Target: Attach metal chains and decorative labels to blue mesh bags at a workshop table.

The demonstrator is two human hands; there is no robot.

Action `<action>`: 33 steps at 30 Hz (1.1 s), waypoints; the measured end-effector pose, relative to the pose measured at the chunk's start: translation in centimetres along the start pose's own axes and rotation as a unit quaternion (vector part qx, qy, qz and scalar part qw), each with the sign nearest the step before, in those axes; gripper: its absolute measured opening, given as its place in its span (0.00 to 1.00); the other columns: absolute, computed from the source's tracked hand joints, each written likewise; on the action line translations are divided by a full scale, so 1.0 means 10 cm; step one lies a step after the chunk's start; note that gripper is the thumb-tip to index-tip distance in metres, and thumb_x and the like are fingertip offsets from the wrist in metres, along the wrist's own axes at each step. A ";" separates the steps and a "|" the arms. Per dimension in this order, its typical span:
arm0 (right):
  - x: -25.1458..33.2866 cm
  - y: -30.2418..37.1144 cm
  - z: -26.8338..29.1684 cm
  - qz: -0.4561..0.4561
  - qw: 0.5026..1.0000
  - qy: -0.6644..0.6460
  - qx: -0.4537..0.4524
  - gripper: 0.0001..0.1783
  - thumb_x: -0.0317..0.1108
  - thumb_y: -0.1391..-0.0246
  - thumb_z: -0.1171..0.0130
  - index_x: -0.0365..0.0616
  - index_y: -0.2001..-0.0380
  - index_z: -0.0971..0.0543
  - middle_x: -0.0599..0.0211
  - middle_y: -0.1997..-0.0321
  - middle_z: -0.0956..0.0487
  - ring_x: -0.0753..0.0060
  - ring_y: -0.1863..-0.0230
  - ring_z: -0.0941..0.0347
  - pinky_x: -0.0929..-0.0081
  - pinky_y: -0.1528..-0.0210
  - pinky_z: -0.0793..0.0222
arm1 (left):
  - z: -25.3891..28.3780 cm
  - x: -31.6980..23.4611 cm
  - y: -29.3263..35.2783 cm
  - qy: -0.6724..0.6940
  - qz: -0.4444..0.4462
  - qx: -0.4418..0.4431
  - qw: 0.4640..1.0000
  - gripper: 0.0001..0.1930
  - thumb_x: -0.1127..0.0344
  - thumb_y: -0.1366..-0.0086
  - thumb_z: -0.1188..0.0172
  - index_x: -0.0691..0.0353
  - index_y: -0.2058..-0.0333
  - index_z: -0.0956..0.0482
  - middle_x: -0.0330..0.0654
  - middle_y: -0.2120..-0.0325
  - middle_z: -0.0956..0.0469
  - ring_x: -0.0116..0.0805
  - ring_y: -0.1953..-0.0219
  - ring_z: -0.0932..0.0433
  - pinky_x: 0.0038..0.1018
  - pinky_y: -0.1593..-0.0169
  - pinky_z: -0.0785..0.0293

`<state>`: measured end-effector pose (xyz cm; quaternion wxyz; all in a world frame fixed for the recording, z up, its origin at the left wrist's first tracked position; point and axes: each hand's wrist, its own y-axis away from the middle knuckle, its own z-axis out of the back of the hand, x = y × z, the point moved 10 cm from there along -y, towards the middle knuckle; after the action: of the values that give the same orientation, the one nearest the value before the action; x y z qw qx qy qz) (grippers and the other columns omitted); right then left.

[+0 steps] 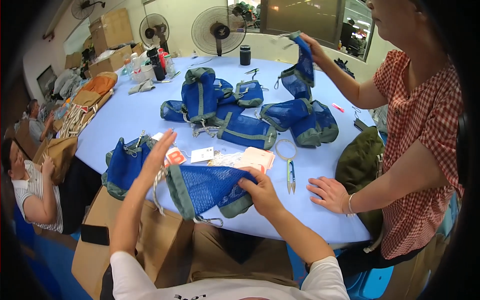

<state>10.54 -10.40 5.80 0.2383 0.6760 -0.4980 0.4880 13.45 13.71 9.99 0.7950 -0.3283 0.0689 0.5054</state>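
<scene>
A blue mesh drawstring bag with grey-green trim [210, 187] hangs over the table's near edge. My right hand [261, 191] pinches its mesh near the right end, thumb on top. Beside the bag's left end, where white cords dangle, my left hand [157, 157] is raised with its fingers stretched out and together. I cannot tell whether it touches the cords. Another blue mesh bag [125, 167] stands just left of that hand. Beyond my hands lie a white card [202, 154], a tag with a red square [175, 156] and a stack of pink cards [255, 158].
Several blue mesh bags [247, 131] are heaped mid-table. Thread snips [291, 177] and a tape roll [286, 149] lie right of the cards. A person in a checked shirt [417, 155] lifts a bag [298, 67], other hand on the table. A cardboard box [160, 235] and phone [95, 234] sit lower left.
</scene>
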 end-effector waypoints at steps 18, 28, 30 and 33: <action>-0.99 0.46 -0.87 -0.245 0.945 -0.084 0.201 0.26 0.42 0.40 0.53 0.44 0.42 0.39 0.63 0.44 0.32 0.72 0.48 0.31 0.73 0.51 0.30 | 0.12 -1.71 0.51 0.191 -0.087 0.099 0.973 0.16 0.76 0.60 0.40 0.65 0.67 0.23 0.46 0.72 0.23 0.46 0.69 0.24 0.32 0.64 0.29; -0.66 0.35 -0.28 -0.218 0.959 -0.100 0.153 0.29 0.45 0.40 0.53 0.45 0.40 0.43 0.54 0.50 0.29 0.64 0.60 0.25 0.65 0.64 0.23 | 0.32 -1.84 0.56 -0.170 -0.275 -0.016 0.946 0.13 0.73 0.58 0.41 0.62 0.68 0.24 0.38 0.79 0.31 0.33 0.77 0.30 0.27 0.73 0.34; -0.59 0.29 -0.24 -0.204 0.957 -0.171 0.114 0.26 0.36 0.41 0.51 0.44 0.41 0.41 0.57 0.52 0.28 0.71 0.62 0.25 0.70 0.64 0.23 | 0.17 -1.76 0.67 -0.194 -0.300 -0.016 0.934 0.13 0.73 0.58 0.41 0.61 0.68 0.24 0.37 0.80 0.32 0.32 0.77 0.30 0.26 0.73 0.35; -0.65 0.24 -0.12 -0.184 0.970 -0.136 0.087 0.24 0.34 0.41 0.51 0.43 0.43 0.38 0.58 0.53 0.27 0.73 0.63 0.25 0.72 0.63 0.24 | -0.07 -1.66 0.79 -0.240 -0.332 -0.008 0.912 0.12 0.71 0.57 0.40 0.59 0.69 0.24 0.35 0.81 0.35 0.29 0.78 0.31 0.23 0.74 0.36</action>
<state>7.72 -7.50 0.04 0.1944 0.8343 -0.3482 0.3806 -1.08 2.91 13.19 0.9070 -0.2074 -0.2404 0.2766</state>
